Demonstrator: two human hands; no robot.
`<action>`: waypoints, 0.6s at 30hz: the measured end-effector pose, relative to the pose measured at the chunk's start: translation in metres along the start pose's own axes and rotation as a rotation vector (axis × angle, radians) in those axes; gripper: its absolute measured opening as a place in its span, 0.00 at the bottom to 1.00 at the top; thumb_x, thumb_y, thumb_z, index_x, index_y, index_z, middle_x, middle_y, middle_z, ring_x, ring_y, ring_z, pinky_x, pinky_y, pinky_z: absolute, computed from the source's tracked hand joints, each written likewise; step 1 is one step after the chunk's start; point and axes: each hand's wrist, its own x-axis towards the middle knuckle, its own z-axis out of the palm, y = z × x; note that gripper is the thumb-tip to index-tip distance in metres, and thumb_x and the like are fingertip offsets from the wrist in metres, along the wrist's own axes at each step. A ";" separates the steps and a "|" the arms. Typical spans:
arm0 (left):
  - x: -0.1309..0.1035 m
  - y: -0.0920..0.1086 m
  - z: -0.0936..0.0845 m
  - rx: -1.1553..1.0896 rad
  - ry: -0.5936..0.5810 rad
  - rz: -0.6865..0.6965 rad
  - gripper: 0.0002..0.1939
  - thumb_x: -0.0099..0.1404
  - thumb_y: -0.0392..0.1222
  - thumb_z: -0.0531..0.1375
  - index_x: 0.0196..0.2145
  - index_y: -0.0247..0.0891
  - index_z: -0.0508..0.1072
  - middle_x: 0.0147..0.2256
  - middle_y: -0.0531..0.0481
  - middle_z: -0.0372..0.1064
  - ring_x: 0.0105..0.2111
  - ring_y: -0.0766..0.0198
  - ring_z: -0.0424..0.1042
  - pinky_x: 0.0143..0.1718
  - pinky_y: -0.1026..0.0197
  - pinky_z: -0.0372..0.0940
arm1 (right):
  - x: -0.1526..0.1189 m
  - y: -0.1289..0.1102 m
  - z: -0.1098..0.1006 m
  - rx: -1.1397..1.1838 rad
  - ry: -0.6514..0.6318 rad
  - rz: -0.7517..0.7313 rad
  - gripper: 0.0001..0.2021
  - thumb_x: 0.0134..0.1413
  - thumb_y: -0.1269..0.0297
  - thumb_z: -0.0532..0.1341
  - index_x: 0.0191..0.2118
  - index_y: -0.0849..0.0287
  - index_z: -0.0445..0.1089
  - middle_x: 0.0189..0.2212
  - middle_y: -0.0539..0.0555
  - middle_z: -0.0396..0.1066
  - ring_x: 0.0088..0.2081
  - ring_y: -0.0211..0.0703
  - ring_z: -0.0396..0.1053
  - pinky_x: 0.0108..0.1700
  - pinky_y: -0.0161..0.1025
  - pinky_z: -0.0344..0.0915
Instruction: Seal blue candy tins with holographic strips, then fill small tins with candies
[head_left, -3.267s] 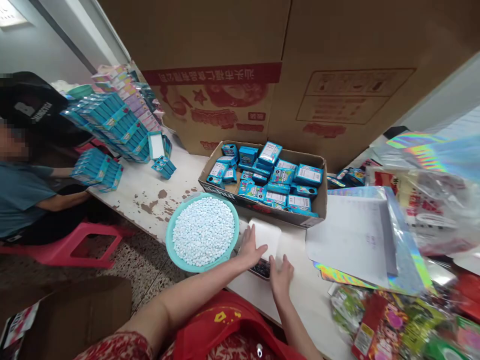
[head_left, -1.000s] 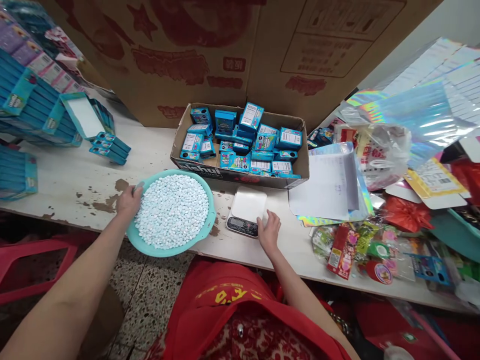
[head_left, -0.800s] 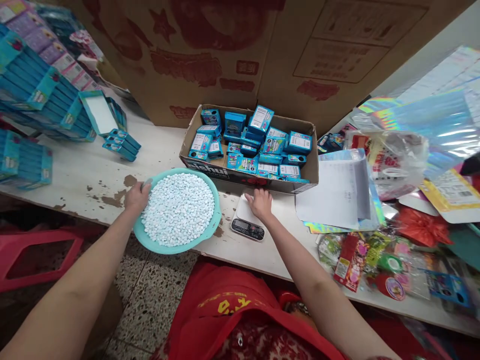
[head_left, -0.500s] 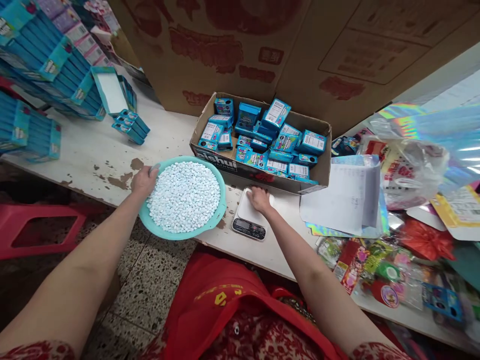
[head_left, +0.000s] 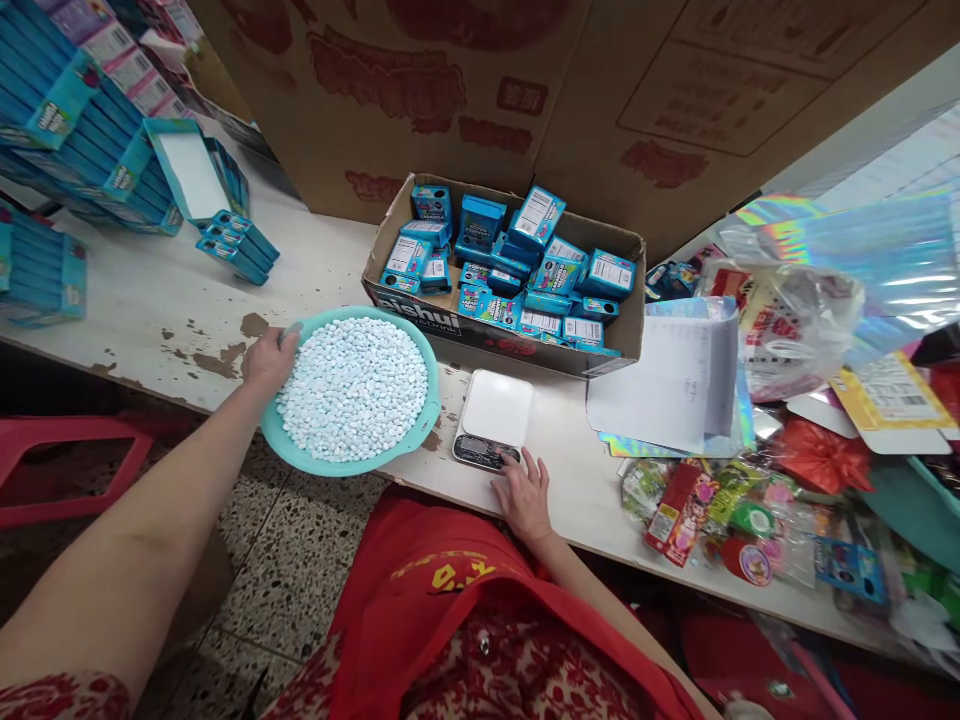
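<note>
My left hand (head_left: pixel 269 359) grips the left rim of a turquoise plastic basin (head_left: pixel 352 466), its thumb over the edge. Small white and pale-blue candies (head_left: pixel 356 388) fill the basin, which overhangs the table's front edge. To its right lies a white digital kitchen scale (head_left: pixel 496 405) with a black control panel along its near side. The fingers of my right hand (head_left: pixel 525 495) are spread, and one fingertip rests at the panel's right part. Behind the scale, an open cardboard box (head_left: pixel 480 343) holds several small blue candy boxes (head_left: pixel 559 275).
A large brown carton (head_left: pixel 450 60) stands upright behind the box. Stacked blue packs (head_left: pixel 82 130) occupy the left, near an opened display box (head_left: pixel 196 180). Papers (head_left: pixel 660 375) and bagged sweets (head_left: pixel 720 510) lie on the right. A red stool (head_left: pixel 67 470) is below left.
My right hand has left the scale's white platform and come toward me to its control panel. My left hand still grips the basin. The whole view has shifted slightly.
</note>
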 end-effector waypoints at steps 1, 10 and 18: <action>0.000 0.000 0.000 -0.001 0.003 0.002 0.23 0.68 0.49 0.48 0.53 0.29 0.63 0.47 0.41 0.68 0.42 0.58 0.63 0.45 0.58 0.57 | -0.006 -0.001 0.002 -0.018 -0.010 -0.016 0.07 0.59 0.64 0.54 0.40 0.57 0.68 0.53 0.56 0.68 0.63 0.54 0.49 0.61 0.56 0.39; 0.001 -0.001 0.004 0.085 0.050 0.023 0.22 0.67 0.50 0.47 0.51 0.33 0.66 0.46 0.38 0.69 0.42 0.53 0.65 0.38 0.59 0.58 | 0.003 -0.004 0.016 -0.041 0.046 -0.046 0.07 0.58 0.64 0.56 0.40 0.57 0.67 0.54 0.55 0.67 0.64 0.54 0.49 0.62 0.55 0.37; -0.003 0.003 0.000 0.105 0.045 0.015 0.23 0.67 0.51 0.47 0.51 0.33 0.66 0.44 0.39 0.69 0.40 0.53 0.65 0.38 0.58 0.58 | 0.002 -0.011 0.011 -0.020 -0.053 0.039 0.09 0.58 0.63 0.55 0.43 0.58 0.66 0.57 0.59 0.64 0.65 0.58 0.46 0.60 0.64 0.37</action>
